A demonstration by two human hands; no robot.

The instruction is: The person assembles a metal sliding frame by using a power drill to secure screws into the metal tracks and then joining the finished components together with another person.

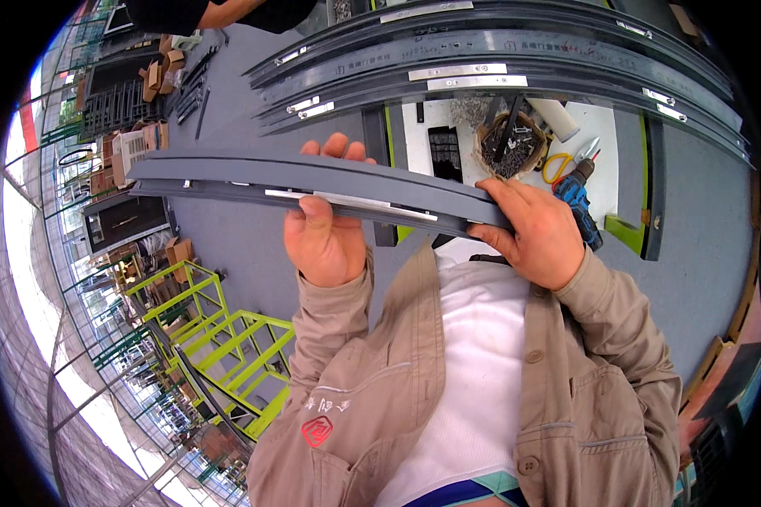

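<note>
A dark grey metal profile bar (254,175) is held up across the front of my body, its left end reaching well out to the left. My left hand (328,241) grips it from below near its middle, thumb on the near face and fingertips showing over the far edge. Around the right end, my right hand (537,232) is closed with its thumb on the near side. A silver metal strip (351,203) lies in the groove along the bar's near face, just by my left thumb.
Long grey profiles (482,51) with silver plates lie across the top. Beneath them, a white worktop (600,127) bears a box of screws (516,144), yellow-handled scissors (558,165) and a blue cordless drill (577,203). Green frames (228,338) stand at left. Another person's arm (228,12) shows at upper left.
</note>
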